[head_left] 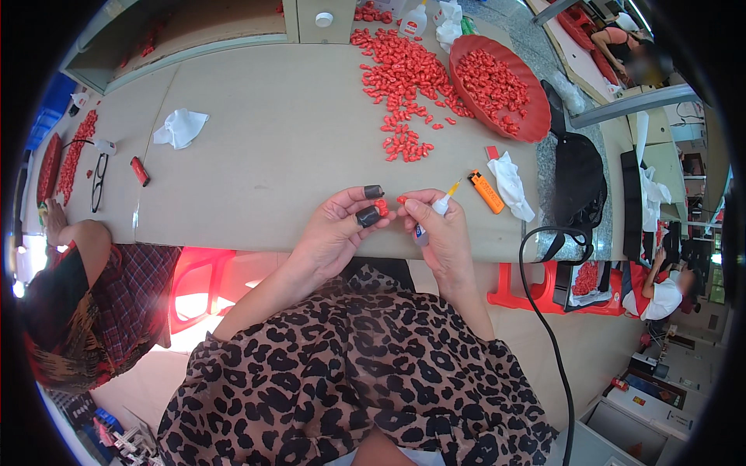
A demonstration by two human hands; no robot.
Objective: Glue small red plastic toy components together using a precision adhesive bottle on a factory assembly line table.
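Over the near edge of the table, my left hand (326, 233) pinches a small red molded piece (381, 207) between thumb and fingertips. Dark covers wrap its thumb and one finger. Just beside it, my right hand (449, 237) pinches a second small red piece (402, 199) between thumb and index finger. That same hand also grips a small white glue bottle (441, 206), whose yellow nozzle points up and to the right. The two red pieces are close together, with a narrow gap between them.
Loose red pieces (404, 66) spread at the back, beside a red scalloped basin (536, 124) of more. An orange lighter (486, 192), white tissue (510, 186) and black bag (579, 179) lie right. At left are a crumpled tissue (181, 128), a red lighter (140, 172) and a seated person.
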